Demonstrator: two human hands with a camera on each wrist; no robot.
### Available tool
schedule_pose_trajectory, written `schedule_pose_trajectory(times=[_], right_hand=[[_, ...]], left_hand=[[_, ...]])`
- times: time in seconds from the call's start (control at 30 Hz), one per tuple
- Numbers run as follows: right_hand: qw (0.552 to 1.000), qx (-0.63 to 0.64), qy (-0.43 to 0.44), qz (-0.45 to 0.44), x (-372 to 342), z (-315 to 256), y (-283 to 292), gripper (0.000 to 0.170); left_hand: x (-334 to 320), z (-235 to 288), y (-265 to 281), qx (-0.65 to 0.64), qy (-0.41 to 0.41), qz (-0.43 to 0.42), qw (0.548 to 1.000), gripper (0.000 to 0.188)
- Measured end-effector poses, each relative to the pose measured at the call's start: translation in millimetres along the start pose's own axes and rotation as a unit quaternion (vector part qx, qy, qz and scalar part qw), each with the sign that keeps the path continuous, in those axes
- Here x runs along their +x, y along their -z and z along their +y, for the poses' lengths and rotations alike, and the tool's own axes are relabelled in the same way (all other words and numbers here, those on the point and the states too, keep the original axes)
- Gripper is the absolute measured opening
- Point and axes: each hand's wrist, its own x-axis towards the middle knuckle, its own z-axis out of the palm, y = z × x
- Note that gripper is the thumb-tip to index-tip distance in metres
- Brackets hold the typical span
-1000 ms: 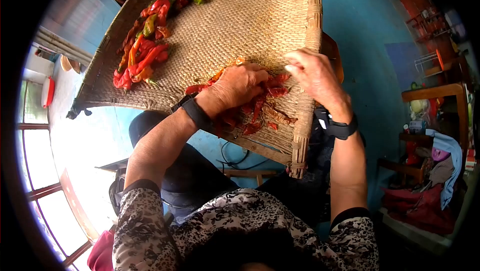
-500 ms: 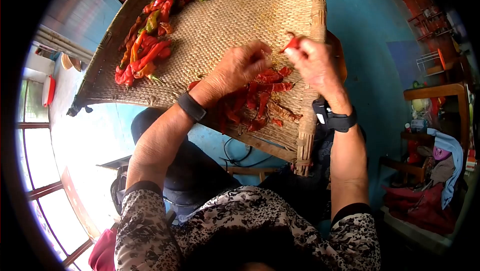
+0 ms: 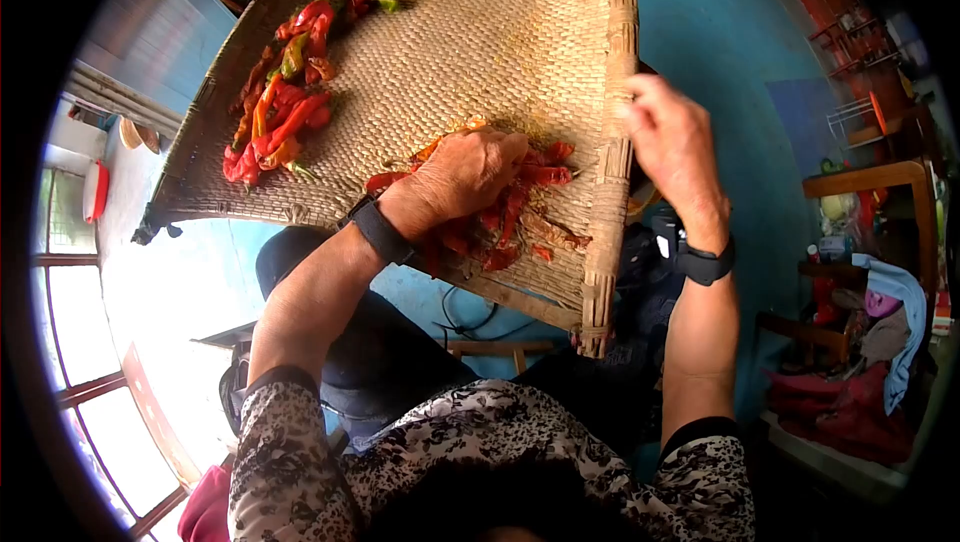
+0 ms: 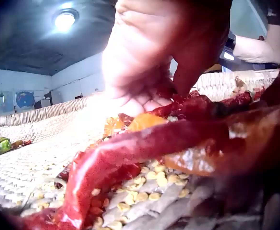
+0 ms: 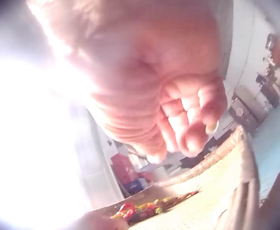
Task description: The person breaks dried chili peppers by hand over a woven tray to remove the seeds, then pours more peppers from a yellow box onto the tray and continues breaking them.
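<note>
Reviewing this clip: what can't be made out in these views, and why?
Left hand: its fingertips are hidden by its own back in the head view; the left wrist view doesn't settle whether they pinch anything.
Red peppers: count unclear, partly covered by that hand in the head view.
Right hand: fingertips motion-blurred in the head view.
Woven tray: far edge cut off by the head view's top edge.

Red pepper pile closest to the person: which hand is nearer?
Left. The left hand is on the red pepper pile; the right hand is away from it, by the basket's right rim.
</note>
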Motion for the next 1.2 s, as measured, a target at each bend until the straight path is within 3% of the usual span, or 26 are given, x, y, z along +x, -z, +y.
schedule_pose_trajectory(times=[0.07,0.17,0.23,0.3,0.43,0.5,0.57,0.67,0.7,0.77,0.83,0.9,0.97,1.03,1.2], right_hand=[[0.990,0.041,0.099,-0.091,-3,-10,-22,0.016],[0.969,-0.058,0.085,-0.223,-1,-25,-36,0.019],[0.974,-0.043,0.111,-0.193,-2,-20,-49,0.018],[0.980,-0.036,0.085,-0.177,1,-18,-52,0.017],[0.991,0.024,0.087,0.099,10,-9,-32,0.015],[0.982,-0.003,0.036,0.186,12,-5,-10,0.017],[0.980,-0.054,-0.009,0.193,10,18,2,0.016],[0.967,-0.156,-0.200,0.019,3,21,20,0.017],[0.967,-0.156,-0.201,0.019,0,25,17,0.017],[0.977,-0.176,-0.026,0.120,-6,38,6,0.020],[0.994,-0.045,0.019,0.096,-1,22,-4,0.025],[0.997,0.060,0.046,-0.005,-4,-2,-15,0.026],[0.986,0.053,0.155,-0.037,-4,-8,-44,0.029],[0.986,0.047,0.127,-0.092,-3,-30,-45,0.036],[0.975,0.186,0.113,-0.053,7,-29,-63,0.021]], left_hand=[[2,1,8,-0.022,-0.024,0.037,0.999,0.010],[5,5,14,-0.060,-0.045,0.082,0.994,0.011],[6,8,18,-0.070,-0.040,0.091,0.993,0.013],[6,13,20,-0.165,0.027,0.151,0.974,0.017],[5,2,21,-0.196,0.078,0.117,0.970,0.021],[4,-12,6,-0.025,-0.021,0.022,0.999,0.021],[0,-6,-2,0.035,-0.022,0.011,0.999,0.016],[3,-6,-13,0.131,-0.019,0.008,0.991,0.009],[3,-6,-13,0.130,-0.021,0.008,0.991,0.009],[4,-7,-11,0.100,-0.042,0.035,0.993,0.009],[6,-6,-6,0.088,-0.067,0.062,0.992,0.009],[6,-4,1,0.077,-0.091,0.087,0.989,0.010],[6,0,5,0.023,-0.081,0.111,0.990,0.014],[6,6,8,-0.006,-0.072,0.106,0.992,0.016],[6,12,17,-0.047,-0.028,0.100,0.994,0.018]])
